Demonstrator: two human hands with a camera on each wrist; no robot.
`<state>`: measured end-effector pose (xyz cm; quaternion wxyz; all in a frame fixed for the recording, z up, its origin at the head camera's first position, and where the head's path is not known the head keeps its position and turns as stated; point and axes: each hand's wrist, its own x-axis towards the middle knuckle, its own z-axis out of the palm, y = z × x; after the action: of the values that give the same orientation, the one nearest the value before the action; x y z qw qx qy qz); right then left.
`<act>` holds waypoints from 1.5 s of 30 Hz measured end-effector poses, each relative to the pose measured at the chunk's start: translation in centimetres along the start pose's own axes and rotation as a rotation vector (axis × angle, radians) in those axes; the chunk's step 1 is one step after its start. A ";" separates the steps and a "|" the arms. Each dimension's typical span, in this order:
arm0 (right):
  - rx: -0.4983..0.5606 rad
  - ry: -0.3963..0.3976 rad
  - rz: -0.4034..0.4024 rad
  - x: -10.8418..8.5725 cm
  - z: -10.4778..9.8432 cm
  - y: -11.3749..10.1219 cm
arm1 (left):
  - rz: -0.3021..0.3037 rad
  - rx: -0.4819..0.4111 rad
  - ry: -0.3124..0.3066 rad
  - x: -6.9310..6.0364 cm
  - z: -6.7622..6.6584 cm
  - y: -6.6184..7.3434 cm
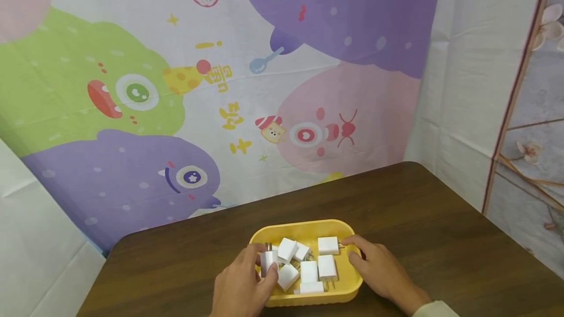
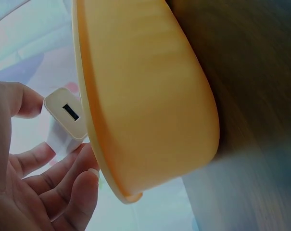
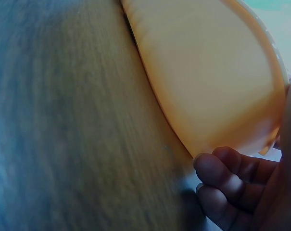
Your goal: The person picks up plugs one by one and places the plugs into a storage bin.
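Note:
A yellow plastic basket (image 1: 304, 302) holds several white USB chargers, some with metal prongs showing. My left hand (image 1: 242, 280) pinches one white USB charger (image 1: 269, 262) between thumb and fingers at the basket's left side, prongs pointing away. In the left wrist view, the USB port of that charger (image 2: 63, 115) faces the camera beside the basket wall (image 2: 150, 106). My right hand (image 1: 379, 265) reaches over the right rim, its index fingertip close to the prongs of another charger (image 1: 328, 245); whether they touch cannot be told. In the right wrist view, other fingers (image 3: 222, 178) lie loosely bent outside the basket.
The basket stands on a dark wood-grain table (image 1: 396, 199) near its front edge. Behind it hangs a cartoon-printed cloth (image 1: 246, 97). To the right is a pale curtain with a flower-printed panel (image 1: 533, 160).

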<state>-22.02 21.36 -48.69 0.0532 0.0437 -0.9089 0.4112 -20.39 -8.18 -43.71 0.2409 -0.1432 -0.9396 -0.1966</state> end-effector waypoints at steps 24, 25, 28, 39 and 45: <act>0.006 0.005 -0.009 -0.1 0.1 0.0 | 0.019 -0.017 -0.071 1.1 0.6 2.4; 0.007 0.004 -0.006 -0.1 0.1 0.0 | 0.018 -0.019 -0.077 1.1 0.6 2.4; 0.006 0.010 0.000 -0.1 0.2 -0.1 | 0.016 -0.019 -0.093 1.3 0.7 2.7; -0.003 0.024 -0.015 -0.1 0.1 -0.1 | 0.049 -0.013 -0.136 1.9 1.5 3.4; -0.006 0.014 -0.023 0.0 0.0 0.1 | 0.067 -0.021 -0.109 2.1 1.9 3.6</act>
<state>-21.98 21.41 -48.71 0.0646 0.0510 -0.9093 0.4079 -21.62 -3.77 -43.09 0.1944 -0.1874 -0.9438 -0.1904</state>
